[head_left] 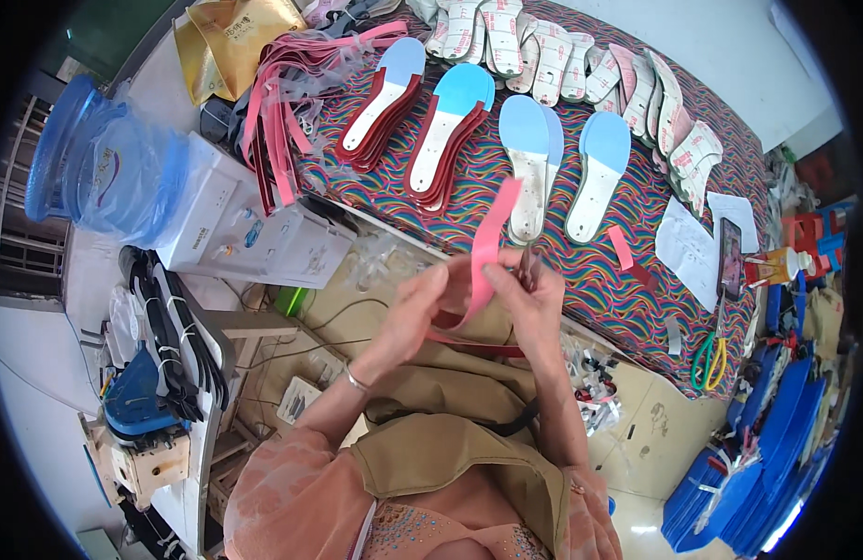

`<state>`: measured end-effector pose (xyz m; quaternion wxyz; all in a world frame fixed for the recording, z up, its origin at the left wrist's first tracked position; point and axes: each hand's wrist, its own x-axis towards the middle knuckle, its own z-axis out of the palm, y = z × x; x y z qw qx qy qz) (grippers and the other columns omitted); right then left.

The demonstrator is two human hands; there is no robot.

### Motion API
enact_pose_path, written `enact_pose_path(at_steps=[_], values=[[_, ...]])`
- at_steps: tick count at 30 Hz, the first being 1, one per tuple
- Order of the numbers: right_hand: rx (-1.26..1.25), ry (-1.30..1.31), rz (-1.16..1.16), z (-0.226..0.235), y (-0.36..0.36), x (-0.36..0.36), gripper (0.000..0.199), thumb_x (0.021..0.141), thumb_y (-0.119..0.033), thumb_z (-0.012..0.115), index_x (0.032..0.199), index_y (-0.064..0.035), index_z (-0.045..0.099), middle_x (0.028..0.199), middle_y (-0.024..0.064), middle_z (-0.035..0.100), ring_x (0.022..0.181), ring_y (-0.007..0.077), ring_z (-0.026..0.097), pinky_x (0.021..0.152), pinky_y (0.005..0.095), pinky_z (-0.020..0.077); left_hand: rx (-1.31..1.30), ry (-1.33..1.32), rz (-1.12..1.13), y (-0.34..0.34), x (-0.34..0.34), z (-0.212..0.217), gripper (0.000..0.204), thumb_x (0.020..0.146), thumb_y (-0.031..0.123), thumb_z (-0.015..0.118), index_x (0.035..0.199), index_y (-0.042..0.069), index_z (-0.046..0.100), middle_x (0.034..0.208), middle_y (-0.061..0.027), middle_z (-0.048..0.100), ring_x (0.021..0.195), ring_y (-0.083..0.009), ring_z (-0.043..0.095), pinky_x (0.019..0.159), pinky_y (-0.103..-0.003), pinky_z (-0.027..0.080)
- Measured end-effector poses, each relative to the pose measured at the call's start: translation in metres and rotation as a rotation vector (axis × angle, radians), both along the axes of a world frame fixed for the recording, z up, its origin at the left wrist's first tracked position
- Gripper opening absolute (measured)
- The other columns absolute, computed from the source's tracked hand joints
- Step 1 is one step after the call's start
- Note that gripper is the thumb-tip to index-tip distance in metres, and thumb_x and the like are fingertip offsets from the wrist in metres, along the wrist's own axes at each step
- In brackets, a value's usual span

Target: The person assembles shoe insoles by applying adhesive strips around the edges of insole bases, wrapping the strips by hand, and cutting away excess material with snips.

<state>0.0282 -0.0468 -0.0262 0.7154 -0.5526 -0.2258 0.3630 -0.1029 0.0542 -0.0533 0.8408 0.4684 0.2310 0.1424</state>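
Head view: blue-topped insole stacks (442, 145) lie beyond the pink strip (487, 245).

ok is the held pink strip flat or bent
Bent: the pink strip curves downward from a raised end, between the left hand and right hand.

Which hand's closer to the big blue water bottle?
Left. The left hand is to the right of the water bottle; the right hand is farther right.
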Motion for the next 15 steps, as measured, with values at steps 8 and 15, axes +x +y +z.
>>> enact_pose_path(at_steps=[8, 15], values=[[-0.165, -0.115, 0.176, -0.018, -0.045, -0.028, 0.006, 0.088, -0.005, 0.064, 0.091, 0.0006, 0.065, 0.076, -0.0014, 0.062, 0.066, 0.0029, 0.054, 0.060, 0.0196, 0.0442, -0.283, -0.194, 0.042, 0.027, 0.038, 0.019, 0.032, 0.095, 0.018, 0.055, 0.122, 0.000, 0.054, 0.090, -0.0093, 0.065, 0.074, -0.0172, 0.063, 0.067, -0.030, 0.053], [-0.090, 0.052, 0.107, -0.028, -0.064, 0.003, 0.007, 0.089, -0.005, 0.062, 0.093, 0.0003, 0.063, 0.079, -0.0017, 0.062, 0.065, 0.0020, 0.051, 0.057, 0.0183, 0.0400, -0.233, -0.118, 0.025, -0.008, 0.057, 0.043, 0.024, 0.095, 0.018, 0.056, 0.109, -0.001, 0.061, 0.094, -0.0123, 0.067, 0.084, -0.0214, 0.067, 0.073, -0.033, 0.056]])
